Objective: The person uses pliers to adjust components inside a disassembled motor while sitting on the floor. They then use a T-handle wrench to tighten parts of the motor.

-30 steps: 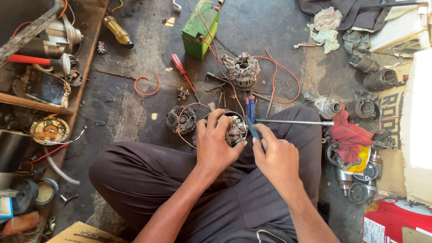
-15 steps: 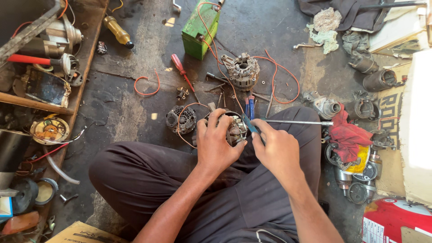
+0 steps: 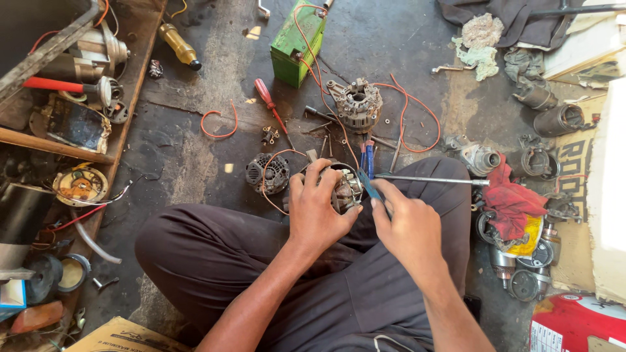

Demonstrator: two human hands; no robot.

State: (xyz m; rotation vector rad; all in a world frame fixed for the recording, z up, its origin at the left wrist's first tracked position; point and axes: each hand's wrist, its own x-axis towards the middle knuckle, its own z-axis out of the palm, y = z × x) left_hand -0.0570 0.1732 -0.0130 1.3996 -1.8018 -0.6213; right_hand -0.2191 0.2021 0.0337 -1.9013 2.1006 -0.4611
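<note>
Person sits cross-legged on a dirty concrete floor (image 3: 195, 156), seen from above. Left hand (image 3: 317, 212) wraps over a round motor part (image 3: 343, 189) held above the lap, just in front of the knees; fingers curled and slightly spread around its rim, thumb on the near side. Right hand (image 3: 411, 228) pinches a blue-handled tool (image 3: 369, 185), fingers pressed together around the handle, tip touching the motor part's right edge. Cannot tell what kind of tip it has.

A long metal rod (image 3: 430, 179) lies across the right knee, pointing toward the floor's right edge. Just left of the motor part sits a dark finned housing (image 3: 267, 173) with an orange wire (image 3: 277, 156) looping over it. Further out, mid-floor, an alternator frame (image 3: 357, 103) with red wire (image 3: 411, 114) curling around it. A red screwdriver (image 3: 268, 101) lies to its left, and beyond that a green battery (image 3: 297, 42) near the far edge. A loose red wire loop (image 3: 218, 127) lies left of the screwdriver.

Right edge of floor: red rag (image 3: 515, 199) over a pile of motor parts, grey cylinders (image 3: 554, 117) beyond it. Left edge: wooden shelf (image 3: 59, 146) crowded with motors, coils and a red-handled tool (image 3: 52, 85). Yellow bottle (image 3: 179, 44) lies near the far-left corner.
</note>
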